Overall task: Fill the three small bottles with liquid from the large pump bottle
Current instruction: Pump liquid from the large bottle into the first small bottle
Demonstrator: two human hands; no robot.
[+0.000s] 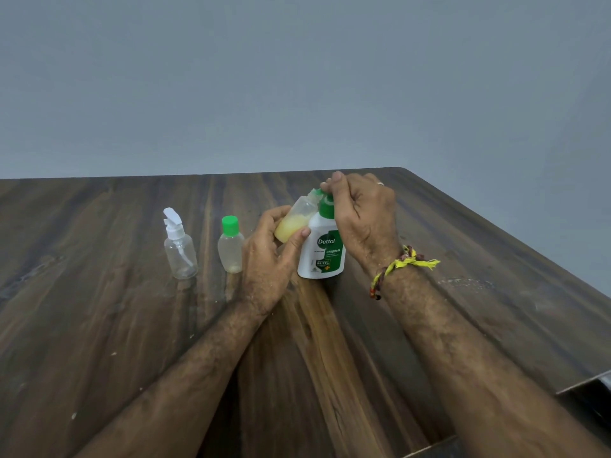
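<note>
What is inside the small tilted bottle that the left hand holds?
The tilted small bottle holds pale yellow liquid in its lower part; the upper part looks empty. The left hand covers its base, and the right hand on the pump bottle partly hides its mouth.

Left forearm bare, reaching forward from lower left, wrist straight. Left hand (269, 249) back toward camera, fingers and thumb curled round small clear plastic bottle part-filled with pale yellow liquid (295, 223), holding it tilted, mouth toward right. Right forearm bare, coming in from lower right, wrist bent downward; yellow-and-maroon braided thread band (401, 264) tied round wrist; silver ring on one finger. Right hand (362, 214) above left, fingertips bunched and curled down on green pump head of white Dettol bottle (322, 249).
</note>
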